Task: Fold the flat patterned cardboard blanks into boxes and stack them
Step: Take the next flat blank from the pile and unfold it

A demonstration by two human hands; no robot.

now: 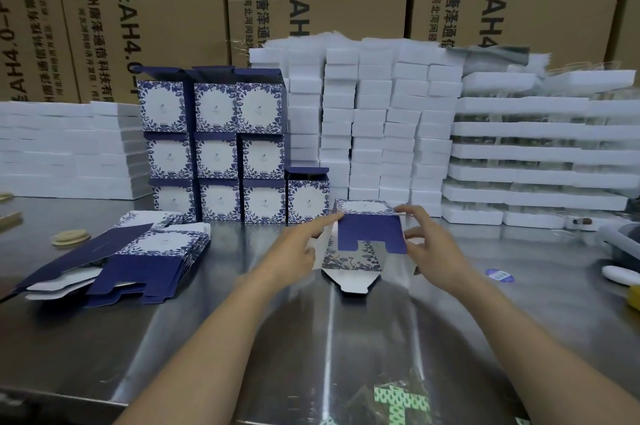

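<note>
While bracing half-folded box (pixel 367 227) on table (pixel 311 338) near finished stack (pixel 214 147) with left hand (pixel 298 248) forefinger straight and right hand (pixel 429 251) fingers spread, gripping nothing, risks skidding it on slick steel, springing untucked flaps.

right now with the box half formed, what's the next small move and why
Probably fold the navy flap inward to begin closing the open end. The half-formed box lies on the steel table with that end facing the camera, its patterned flap spread flat on the table. The left hand and right hand sit at either side of the box, placed to fold.
</note>
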